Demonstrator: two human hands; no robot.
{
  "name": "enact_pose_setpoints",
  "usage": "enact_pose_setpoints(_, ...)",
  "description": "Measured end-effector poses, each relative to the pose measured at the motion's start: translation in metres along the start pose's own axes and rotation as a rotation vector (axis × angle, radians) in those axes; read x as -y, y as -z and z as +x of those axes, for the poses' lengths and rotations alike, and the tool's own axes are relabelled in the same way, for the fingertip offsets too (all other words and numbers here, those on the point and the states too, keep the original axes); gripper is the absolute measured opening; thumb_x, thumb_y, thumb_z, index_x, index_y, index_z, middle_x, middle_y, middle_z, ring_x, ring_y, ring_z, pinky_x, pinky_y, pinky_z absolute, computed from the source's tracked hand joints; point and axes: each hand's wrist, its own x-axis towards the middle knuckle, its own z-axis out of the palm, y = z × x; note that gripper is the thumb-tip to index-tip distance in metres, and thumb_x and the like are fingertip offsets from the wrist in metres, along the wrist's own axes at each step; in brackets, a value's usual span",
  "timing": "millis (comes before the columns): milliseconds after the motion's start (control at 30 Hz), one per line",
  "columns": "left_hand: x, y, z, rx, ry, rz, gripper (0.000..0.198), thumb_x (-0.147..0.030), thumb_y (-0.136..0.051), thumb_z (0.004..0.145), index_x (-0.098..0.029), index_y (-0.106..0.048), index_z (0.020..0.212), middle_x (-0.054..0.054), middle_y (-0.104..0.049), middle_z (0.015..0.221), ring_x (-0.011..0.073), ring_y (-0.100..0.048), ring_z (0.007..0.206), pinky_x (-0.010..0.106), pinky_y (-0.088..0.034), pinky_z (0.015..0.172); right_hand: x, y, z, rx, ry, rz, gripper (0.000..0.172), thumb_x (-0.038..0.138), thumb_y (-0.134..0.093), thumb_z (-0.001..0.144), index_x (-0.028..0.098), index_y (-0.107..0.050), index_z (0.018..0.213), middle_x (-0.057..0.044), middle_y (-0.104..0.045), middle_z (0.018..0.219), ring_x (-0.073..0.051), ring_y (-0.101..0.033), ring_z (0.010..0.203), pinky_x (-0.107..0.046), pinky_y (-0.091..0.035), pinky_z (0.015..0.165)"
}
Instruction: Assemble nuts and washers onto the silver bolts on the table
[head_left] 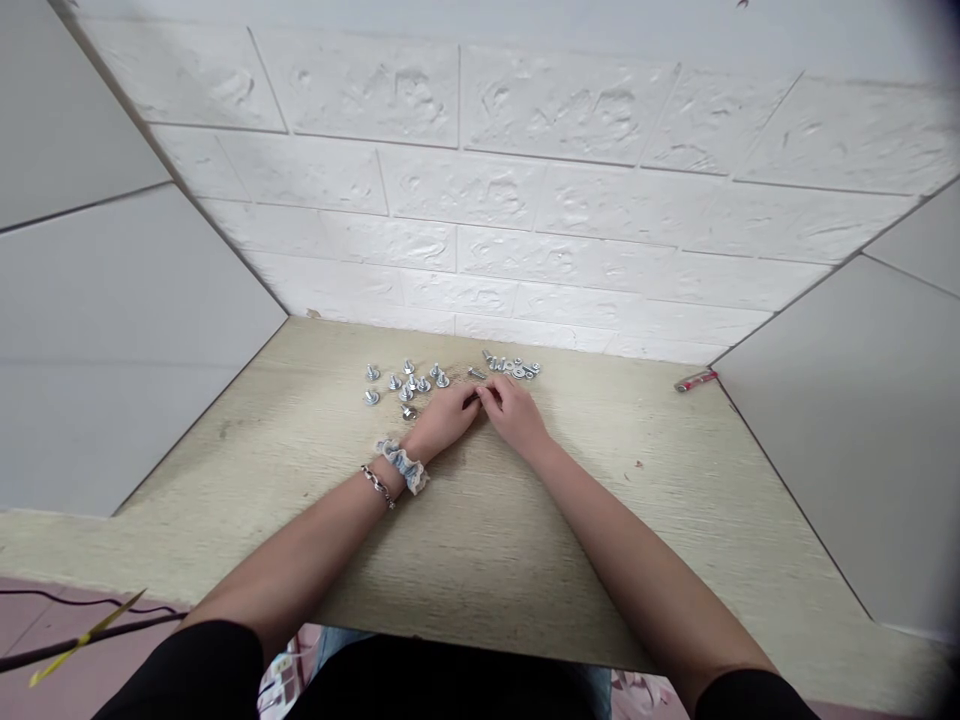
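My left hand (448, 414) and my right hand (513, 408) meet at the fingertips over the middle of the wooden table. Both have their fingers curled together; whatever lies between them is too small and hidden to name. Left of my left hand stand several silver bolts with washers (411, 382), one of them (408, 411) close to the wrist. Just beyond my fingertips lies a single bolt (476, 373). Behind my right hand is a loose pile of bolts, nuts and washers (517, 368).
A red and silver tool (696, 380) rests at the table's right back corner. White brick-patterned wall (495, 190) closes off the back, with grey panels at left (135, 350) and right (832, 450). A cable with a yellow tie (88, 637) hangs at lower left.
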Motion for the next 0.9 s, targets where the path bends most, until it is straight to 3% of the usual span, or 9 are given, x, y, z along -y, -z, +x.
enact_pose_setpoints(233, 0.0017, -0.0008, 0.0001, 0.007, -0.043, -0.03, 0.025, -0.025, -0.041, 0.087, -0.018, -0.065, 0.087, 0.005, -0.069, 0.088, 0.0182, -0.061, 0.078, 0.029, -0.046, 0.074, -0.0028, 0.0027, 0.0011, 0.083, -0.052, 0.084, 0.05, 0.052, -0.037, 0.091, 0.021, -0.041, 0.053, 0.0, -0.048, 0.053, -0.014, -0.046, 0.055, -0.027, -0.03, 0.054)
enact_pose_setpoints(367, 0.0018, 0.0001, 0.0014, -0.021, -0.003, -0.092, 0.026, -0.027, -0.042, 0.088, -0.018, -0.065, 0.093, 0.004, -0.069, 0.088, 0.0177, -0.062, 0.08, 0.029, -0.046, 0.075, -0.0008, 0.004, 0.0, 0.046, -0.125, 0.122, 0.053, 0.054, -0.031, 0.091, 0.021, -0.037, 0.051, 0.001, -0.044, 0.049, -0.014, -0.042, 0.05, -0.027, -0.026, 0.051)
enact_pose_setpoints(500, -0.0011, 0.0021, 0.0022, -0.03, 0.044, -0.102, 0.026, -0.027, -0.043, 0.087, -0.016, -0.065, 0.094, 0.005, -0.07, 0.089, 0.0189, -0.062, 0.079, 0.031, -0.046, 0.076, 0.0015, 0.0052, -0.0004, -0.031, -0.121, 0.15, 0.036, 0.044, -0.038, 0.09, 0.021, -0.046, 0.064, 0.001, -0.052, 0.059, -0.015, -0.049, 0.057, -0.027, -0.034, 0.055)
enact_pose_setpoints(600, -0.0027, 0.003, 0.0018, -0.027, 0.048, -0.122, 0.027, -0.025, -0.042, 0.087, -0.017, -0.066, 0.098, 0.005, -0.07, 0.094, 0.0192, -0.062, 0.083, 0.031, -0.046, 0.079, 0.0014, 0.0041, -0.0008, 0.009, -0.065, 0.18, 0.018, 0.034, -0.045, 0.087, 0.021, -0.056, 0.088, -0.001, -0.062, 0.077, -0.015, -0.054, 0.064, -0.027, -0.042, 0.061)
enact_pose_setpoints(700, -0.0021, 0.0026, 0.0015, -0.032, 0.04, -0.131, 0.028, -0.023, -0.043, 0.086, -0.017, -0.065, 0.102, 0.005, -0.07, 0.098, 0.0193, -0.063, 0.088, 0.031, -0.046, 0.083, 0.0003, 0.0015, -0.0014, 0.034, 0.029, 0.185, 0.025, 0.024, -0.045, 0.085, 0.02, -0.057, 0.107, -0.006, -0.065, 0.102, -0.016, -0.06, 0.079, -0.029, -0.047, 0.071)
enact_pose_setpoints(800, 0.0002, 0.0012, 0.0019, -0.035, 0.038, -0.13, 0.031, -0.021, -0.043, 0.085, -0.017, -0.064, 0.107, 0.006, -0.07, 0.101, 0.0195, -0.063, 0.091, 0.032, -0.046, 0.085, -0.0009, -0.0004, -0.0016, 0.028, 0.092, 0.175, 0.026, 0.019, -0.043, 0.085, 0.02, -0.059, 0.106, -0.007, -0.064, 0.107, -0.019, -0.059, 0.095, -0.032, -0.047, 0.082)
enact_pose_setpoints(900, 0.0025, -0.0003, 0.0022, -0.038, 0.024, -0.132, 0.033, -0.02, -0.043, 0.085, -0.018, -0.064, 0.11, 0.006, -0.069, 0.105, 0.0196, -0.062, 0.094, 0.032, -0.046, 0.087, -0.0012, -0.0004, -0.0009, 0.033, 0.071, 0.182, 0.022, 0.02, -0.043, 0.086, 0.021, -0.06, 0.099, -0.007, -0.066, 0.099, -0.019, -0.059, 0.092, -0.034, -0.047, 0.083)
